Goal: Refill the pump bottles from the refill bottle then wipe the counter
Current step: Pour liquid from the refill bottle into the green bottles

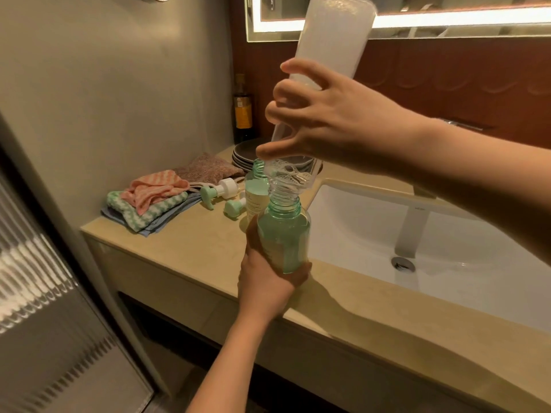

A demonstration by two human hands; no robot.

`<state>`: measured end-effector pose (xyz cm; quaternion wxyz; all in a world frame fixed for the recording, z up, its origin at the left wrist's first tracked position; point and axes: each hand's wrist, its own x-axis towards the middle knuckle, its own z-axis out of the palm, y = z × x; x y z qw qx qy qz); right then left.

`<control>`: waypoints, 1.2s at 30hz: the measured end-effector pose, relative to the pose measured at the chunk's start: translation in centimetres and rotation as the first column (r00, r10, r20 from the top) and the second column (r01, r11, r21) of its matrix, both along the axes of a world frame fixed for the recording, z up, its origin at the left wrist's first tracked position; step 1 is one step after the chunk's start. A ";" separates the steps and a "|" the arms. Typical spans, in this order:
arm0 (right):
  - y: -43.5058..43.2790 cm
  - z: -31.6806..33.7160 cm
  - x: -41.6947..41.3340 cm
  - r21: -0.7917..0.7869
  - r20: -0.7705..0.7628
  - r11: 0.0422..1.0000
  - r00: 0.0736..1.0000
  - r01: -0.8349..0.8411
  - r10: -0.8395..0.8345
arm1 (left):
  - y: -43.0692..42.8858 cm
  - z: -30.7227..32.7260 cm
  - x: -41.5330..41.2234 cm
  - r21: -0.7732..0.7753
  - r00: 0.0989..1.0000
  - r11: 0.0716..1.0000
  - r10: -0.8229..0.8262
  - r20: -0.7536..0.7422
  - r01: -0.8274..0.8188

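Bathroom vanity: beige stone counter (185, 242), white sink (357, 228) set in at right with faucet (414, 228) and drain (403, 262), lit mirror (447, 19) above, ribbed glass door (35, 263) at far left.

Count:
- Pump bottles: 2, green, both uncapped.
- Pump heads: 2, loose on their sides on the counter, one (219, 189) behind the other (234, 207), just left of the bottles.
- Refill bottle: 1.
- Folded cloths (149, 204): 3 in a stack (pink-striped on top, green-and-white, blue beneath), plus 1 brown towel (205, 168) behind.
- Plates (243, 155): short stack in the back corner, number not readable.
- Dark bottle (243, 111), yellow label: 1, behind the plates.

Near pump bottle (283, 234): upright at the counter's front edge, beside the sink. Left hand (268, 278) wrapped round its lower body, thumb and fingers curled on it. Base on the counter or lifted: cannot tell.

Refill bottle (334, 34): clear, inverted, slightly tilted, mouth down at the neck of the near pump bottle. White foamy contents in the upper part, bubbles at the shoulder. Right hand (337, 123) clamped round its lower half, fingers spread and curled.

Second pump bottle (256, 192): standing just behind the near one, partly hidden by the refill bottle's shoulder and a right fingertip.
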<state>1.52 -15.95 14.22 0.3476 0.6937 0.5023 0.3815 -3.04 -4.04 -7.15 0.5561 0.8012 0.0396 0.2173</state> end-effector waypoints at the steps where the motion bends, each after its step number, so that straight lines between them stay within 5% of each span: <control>1: 0.0 0.0 0.0 -0.005 0.005 1.000 1.000 0.006 -0.005 | 0.0 -0.1 0.0 -0.006 1.000 1.000 0.003 0.001 -0.003; 15: -1.2 -0.6 0.6 0.030 0.014 0.998 0.999 0.050 -0.051 | 0.2 0.0 0.3 0.001 0.997 0.999 -0.046 -0.056 0.046; 27: -4.9 -4.6 3.1 0.299 -0.201 0.937 0.972 0.181 -0.124 | 0.1 0.0 -0.1 -0.024 0.998 0.998 -0.056 0.002 0.056; 36: -6.2 -10.7 3.0 0.582 -0.528 0.738 0.849 0.342 0.023 | 0.2 0.3 -0.2 -0.013 0.998 0.998 -0.056 0.017 0.056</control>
